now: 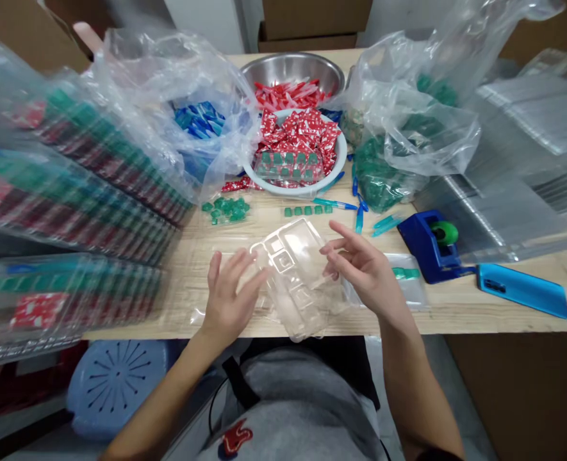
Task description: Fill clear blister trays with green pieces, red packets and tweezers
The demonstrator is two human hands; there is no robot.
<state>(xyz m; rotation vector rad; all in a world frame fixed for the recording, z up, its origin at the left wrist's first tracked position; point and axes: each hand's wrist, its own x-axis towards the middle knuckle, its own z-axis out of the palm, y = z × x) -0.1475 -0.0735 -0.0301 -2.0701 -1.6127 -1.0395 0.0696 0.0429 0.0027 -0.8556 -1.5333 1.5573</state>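
A clear moulded plastic blister tray [293,262] with square and long compartments lies between my hands, tilted, near the table's front edge. My left hand [232,294] is open at its left side, fingers spread; the fingertips are close to the tray's edge, and I cannot tell whether they touch. On the right, my right hand [362,266] hovers by the tray with the index finger stretched out and the others loosely bent, nothing visible in it. Behind the tray stands a row of green cube pieces [308,210]. A loose heap of green pieces [226,209] lies to the left.
A white bowl [343,153] holds red patterned packets; behind it a steel bowl [334,66] holds red pieces. Filled packs [38,310] stand stacked at left. Plastic bags [398,153] flank the bowls. At right are a blue tape dispenser [420,246] and a blue phone [523,290].
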